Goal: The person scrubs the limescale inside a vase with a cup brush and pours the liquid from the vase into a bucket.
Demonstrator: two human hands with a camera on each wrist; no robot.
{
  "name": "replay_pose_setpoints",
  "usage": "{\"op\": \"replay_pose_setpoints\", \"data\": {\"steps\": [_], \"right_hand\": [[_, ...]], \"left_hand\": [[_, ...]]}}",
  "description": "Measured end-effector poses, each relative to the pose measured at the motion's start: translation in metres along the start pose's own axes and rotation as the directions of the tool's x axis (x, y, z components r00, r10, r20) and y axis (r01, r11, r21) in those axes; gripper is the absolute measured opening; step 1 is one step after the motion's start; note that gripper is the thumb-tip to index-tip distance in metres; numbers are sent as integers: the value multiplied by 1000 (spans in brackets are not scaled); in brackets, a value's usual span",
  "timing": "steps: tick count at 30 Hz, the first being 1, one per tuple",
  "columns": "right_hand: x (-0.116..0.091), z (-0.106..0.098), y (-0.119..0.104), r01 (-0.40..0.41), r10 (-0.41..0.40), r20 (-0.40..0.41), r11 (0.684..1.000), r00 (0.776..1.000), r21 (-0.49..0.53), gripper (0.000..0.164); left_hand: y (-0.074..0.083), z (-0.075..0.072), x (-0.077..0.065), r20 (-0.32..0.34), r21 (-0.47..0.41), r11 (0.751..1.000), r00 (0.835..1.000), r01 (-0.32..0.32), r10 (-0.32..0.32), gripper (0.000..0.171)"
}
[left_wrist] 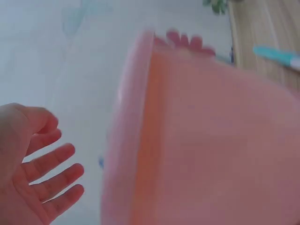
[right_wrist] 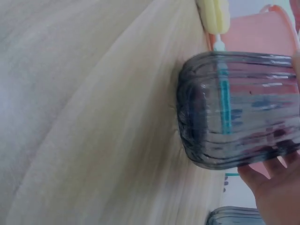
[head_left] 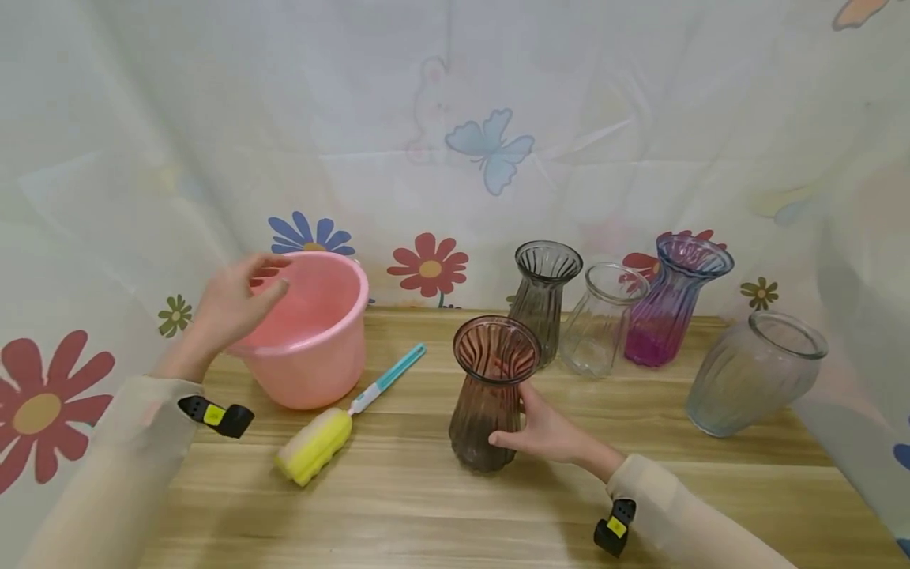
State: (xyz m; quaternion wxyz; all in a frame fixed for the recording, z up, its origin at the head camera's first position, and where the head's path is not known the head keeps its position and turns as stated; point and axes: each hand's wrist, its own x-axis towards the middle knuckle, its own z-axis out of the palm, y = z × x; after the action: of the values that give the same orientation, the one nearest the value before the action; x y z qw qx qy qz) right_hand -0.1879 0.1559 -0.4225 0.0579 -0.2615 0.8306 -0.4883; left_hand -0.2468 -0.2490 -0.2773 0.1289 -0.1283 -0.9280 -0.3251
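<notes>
My right hand (head_left: 543, 427) grips a reddish-brown ribbed glass vase (head_left: 490, 411) from its right side, thumb in front and fingers behind. In the right wrist view the vase (right_wrist: 234, 110) shows its ribbed base close over the wood, with fingertips of the hand (right_wrist: 276, 187) along its wall. My left hand (head_left: 238, 304) is over the left rim of a pink bucket (head_left: 313, 367), fingers relaxed and holding nothing. The left wrist view has that hand (left_wrist: 42, 168) apart from the bucket wall (left_wrist: 225, 140), fingers spread.
A yellow sponge brush (head_left: 320, 442) with a teal-and-white handle lies beside the bucket. Behind and to the right stand a grey vase (head_left: 536, 312), a clear vase (head_left: 593, 340), a purple-blue vase (head_left: 664, 316) and a frosted clear vase (head_left: 746, 379). A flowered curtain (head_left: 355, 158) surrounds the wooden table (head_left: 398, 514).
</notes>
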Motion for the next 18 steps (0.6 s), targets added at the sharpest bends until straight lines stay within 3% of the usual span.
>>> {"op": "replay_pose_setpoints", "data": {"steps": [2,5,8,13,18], "right_hand": [[1,2,1,6,-6,-8,1000,1000,6,97],[2,5,2,9,-9,-9,1000,1000,14,96],[3,6,3,10,-10,-3,1000,1000,19,96],[6,6,4,8,-8,7,999,1000,53,97],[9,10,3,3,-4,3,998,1000,61,98]], "left_hand": [[-18,-11,1,-54,35,995,994,92,-90,44],[-43,-22,1,-84,42,976,974,215,-211,50],[-61,-30,0,-79,58,960,960,274,-270,51],[-77,-38,-1,11,101,942,947,319,-321,55],[-83,-36,-1,135,22,921,912,388,-387,55]]}}
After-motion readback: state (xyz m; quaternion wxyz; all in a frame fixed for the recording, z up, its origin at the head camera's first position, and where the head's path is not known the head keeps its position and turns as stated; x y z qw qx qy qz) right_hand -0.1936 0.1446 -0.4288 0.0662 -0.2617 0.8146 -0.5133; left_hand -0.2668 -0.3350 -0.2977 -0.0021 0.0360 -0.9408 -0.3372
